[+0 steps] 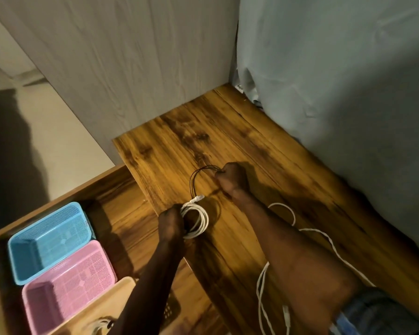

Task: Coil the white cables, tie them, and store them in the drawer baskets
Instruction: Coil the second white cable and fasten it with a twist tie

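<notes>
The left hand (171, 220) is closed around a white coiled cable (198, 221), which it holds just above the near edge of the wooden table (264, 151), with the plug end of the coil sticking out at the top. The right hand (232, 177) is closed into a fist further back over the table and it pinches some thin black ties (198, 171), which curve in an arc from the fist down toward the coil. I judge that the step in hand is the tying of this coil. To do it well, the left hand should keep all loops pressed together so that no loop slips out, while the right hand brings one tie around the bundle at the side near the plug, and not across the open middle. The tie should go around all strands together and be pulled firm, but not so hard that it bends the cable sharply. A second white cable (331, 245) lies loose on the table beside and under the right forearm, not yet coiled. At the left the drawer (111, 189) is open, with a blue basket (49, 240) and a pink basket (70, 284) touching each other inside; both look ready to receive the coil when it is tied.
</notes>
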